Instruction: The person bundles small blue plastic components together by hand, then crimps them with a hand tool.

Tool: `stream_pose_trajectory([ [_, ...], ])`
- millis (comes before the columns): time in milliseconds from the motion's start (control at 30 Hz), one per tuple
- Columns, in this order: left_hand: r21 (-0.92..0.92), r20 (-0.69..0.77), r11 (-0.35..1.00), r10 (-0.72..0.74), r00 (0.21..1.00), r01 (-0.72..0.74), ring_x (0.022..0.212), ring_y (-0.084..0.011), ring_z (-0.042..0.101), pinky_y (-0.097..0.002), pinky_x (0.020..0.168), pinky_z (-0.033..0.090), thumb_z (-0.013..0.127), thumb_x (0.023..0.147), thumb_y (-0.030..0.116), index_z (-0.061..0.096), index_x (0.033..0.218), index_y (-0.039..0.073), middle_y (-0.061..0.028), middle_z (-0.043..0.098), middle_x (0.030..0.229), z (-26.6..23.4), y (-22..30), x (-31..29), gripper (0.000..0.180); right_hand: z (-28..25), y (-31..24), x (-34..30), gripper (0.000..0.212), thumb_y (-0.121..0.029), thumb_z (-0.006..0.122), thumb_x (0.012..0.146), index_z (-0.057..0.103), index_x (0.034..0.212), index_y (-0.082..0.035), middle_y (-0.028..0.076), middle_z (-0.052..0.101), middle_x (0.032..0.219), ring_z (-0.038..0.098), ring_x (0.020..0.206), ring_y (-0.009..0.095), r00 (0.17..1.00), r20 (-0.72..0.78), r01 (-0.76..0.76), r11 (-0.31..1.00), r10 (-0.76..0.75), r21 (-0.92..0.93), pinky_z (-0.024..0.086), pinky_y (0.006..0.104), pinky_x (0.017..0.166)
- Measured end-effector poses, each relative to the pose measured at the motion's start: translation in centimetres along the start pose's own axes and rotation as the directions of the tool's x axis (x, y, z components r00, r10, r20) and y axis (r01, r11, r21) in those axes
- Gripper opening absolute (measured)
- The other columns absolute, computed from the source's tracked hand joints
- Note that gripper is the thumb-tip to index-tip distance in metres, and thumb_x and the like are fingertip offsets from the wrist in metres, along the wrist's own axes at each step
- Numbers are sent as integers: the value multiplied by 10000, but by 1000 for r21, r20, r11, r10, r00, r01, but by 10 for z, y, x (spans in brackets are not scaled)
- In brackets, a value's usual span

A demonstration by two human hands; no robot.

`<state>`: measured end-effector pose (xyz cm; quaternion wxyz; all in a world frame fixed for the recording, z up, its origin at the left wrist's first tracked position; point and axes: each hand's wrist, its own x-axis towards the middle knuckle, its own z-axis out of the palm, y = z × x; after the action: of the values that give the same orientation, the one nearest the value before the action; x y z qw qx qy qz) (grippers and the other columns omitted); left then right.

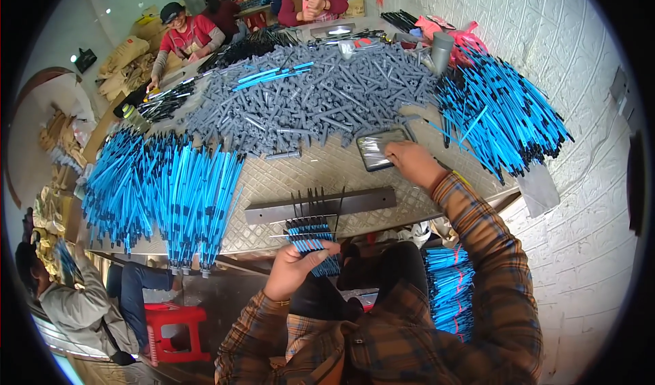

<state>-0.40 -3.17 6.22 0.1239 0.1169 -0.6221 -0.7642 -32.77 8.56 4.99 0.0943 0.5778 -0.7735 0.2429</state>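
My left hand [295,270] is closed around a row of slim blue-and-black rods [310,229], in front of the table's near edge. Thin black tips of the rods stick up across a long dark bar [368,203]. A thin pale metal pin [278,235] lies crosswise by the held rods. At the right, my right hand [416,164] reaches into a shallow dark-rimmed tray [382,169] of fine silvery pins [372,149]. Its fingers are pinched together at the pins; whatever is between the fingertips is hidden.
A big heap of grey plastic tubes [327,91] covers the table's middle. Blue-and-black rods are piled at left [164,187] and right [501,112]. A grey cup [442,50] stands behind. Co-workers sit across and at left, near a red stool [176,332]. Tied rod bundles [449,289] lie below.
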Motion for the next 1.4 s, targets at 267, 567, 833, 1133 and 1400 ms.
stream_pose_trajectory([
  [267,-10,13,1000,20,1000,-20,955,-170,601,-291,854,470,548,869,17,616,1030,-15,-88,644,1002,-5,-2,9,178,-11,-12,-4,53,-100,558,777,543,820,-71,149,572,796,562,762,361,997,-57,52,999,-51,18,445,438,638],
  [567,-63,31,998,2,1000,0,964,-185,599,-304,870,459,541,873,17,616,1032,-15,-100,642,1017,-5,-7,9,179,-19,-70,-19,119,-93,570,752,589,867,-67,109,511,754,542,757,314,963,109,237,966,-248,106,441,405,635],
  [833,-3,55,999,44,998,-44,984,-187,590,-309,894,437,540,874,28,622,1030,-10,-103,642,1017,-6,-4,10,180,-13,-69,-15,192,-107,563,754,619,936,-85,108,522,757,551,761,306,970,185,148,987,-158,65,452,403,640],
  [1133,-21,52,999,26,998,-25,992,-187,586,-310,890,441,535,874,23,623,1022,-5,-103,637,1030,-8,-5,11,174,-5,-66,-10,180,-108,570,750,612,924,-88,106,514,739,548,731,304,972,148,178,983,-183,50,447,404,611],
  [1400,-26,55,999,20,998,-19,991,-190,587,-314,895,439,525,877,13,619,1027,-5,-106,635,1034,-5,-1,11,178,11,-71,6,186,-111,580,754,625,934,-95,108,499,705,533,677,310,964,78,247,963,-255,105,425,413,571],
])
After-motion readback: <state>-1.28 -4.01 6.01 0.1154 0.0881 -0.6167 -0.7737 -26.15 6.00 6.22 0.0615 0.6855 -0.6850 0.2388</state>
